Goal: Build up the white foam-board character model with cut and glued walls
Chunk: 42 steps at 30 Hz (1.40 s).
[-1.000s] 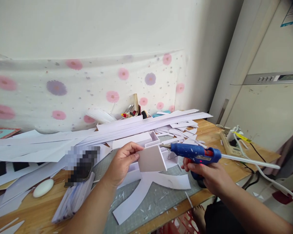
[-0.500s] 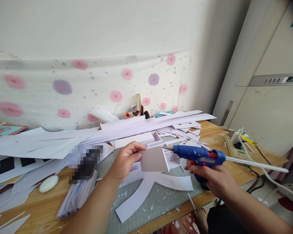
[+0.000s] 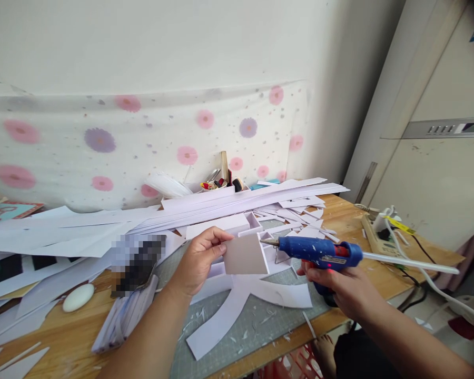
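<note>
My left hand (image 3: 201,258) pinches the left edge of a small white board piece (image 3: 245,256), held up above the grey-green cutting mat (image 3: 256,337). My right hand (image 3: 335,281) is wrapped round the handle of a blue glue gun (image 3: 319,250), a long white glue stick (image 3: 411,262) jutting out of its back. The gun's metal nozzle is at the upper right edge of the board; whether they touch is hard to tell. A curved, branching white piece (image 3: 221,329) lies on the mat below the board. Behind the board are white box-like parts (image 3: 217,225).
Long white strips (image 3: 237,202) stretch across the back, with paper scraps (image 3: 300,216) beside them. A white oval object (image 3: 78,298) and a bundle of strips (image 3: 124,316) lie at left. A power strip (image 3: 379,242) with cables sits at the right edge.
The board and my left hand have shifted slightly left and up. My right hand has moved the glue gun a little to the left.
</note>
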Available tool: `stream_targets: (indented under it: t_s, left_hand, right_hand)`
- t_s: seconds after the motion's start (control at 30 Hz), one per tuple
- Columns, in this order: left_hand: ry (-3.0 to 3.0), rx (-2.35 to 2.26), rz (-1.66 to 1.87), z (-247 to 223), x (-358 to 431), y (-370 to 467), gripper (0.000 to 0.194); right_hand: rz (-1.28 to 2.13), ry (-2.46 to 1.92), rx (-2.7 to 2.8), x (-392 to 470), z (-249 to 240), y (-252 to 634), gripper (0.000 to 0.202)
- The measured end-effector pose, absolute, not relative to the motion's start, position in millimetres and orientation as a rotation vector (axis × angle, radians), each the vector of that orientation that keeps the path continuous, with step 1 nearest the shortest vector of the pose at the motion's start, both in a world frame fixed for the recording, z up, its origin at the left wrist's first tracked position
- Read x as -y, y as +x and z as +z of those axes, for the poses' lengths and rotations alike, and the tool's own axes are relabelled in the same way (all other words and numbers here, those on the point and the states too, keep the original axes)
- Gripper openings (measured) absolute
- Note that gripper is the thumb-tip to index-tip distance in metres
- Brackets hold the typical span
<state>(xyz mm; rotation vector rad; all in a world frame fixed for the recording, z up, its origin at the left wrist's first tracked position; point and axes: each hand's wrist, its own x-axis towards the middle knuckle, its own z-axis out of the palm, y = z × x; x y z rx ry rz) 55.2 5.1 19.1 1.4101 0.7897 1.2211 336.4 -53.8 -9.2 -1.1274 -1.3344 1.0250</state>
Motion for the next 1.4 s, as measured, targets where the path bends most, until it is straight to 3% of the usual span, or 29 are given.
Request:
stream_targets:
  t_s: [0.63,0.97,1.4]
  left_hand:
    - [1.255,-0.788,1.374,26.6,-7.2,55.4,0.014]
    - [1.19,-0.693,1.294,26.7,-0.6,61.0,0.025]
    - [1.228,-0.685,1.154,20.8,7.4,72.4,0.028]
  right_hand:
    - [1.081,-1.146,1.326,63.4,-2.3,332.0,0.022]
    - [1.136,-1.01,1.141,65.7,-9.4,326.9,0.036]
    - [0.836,-0.983,1.224,63.9,-1.1,316.6,0.033]
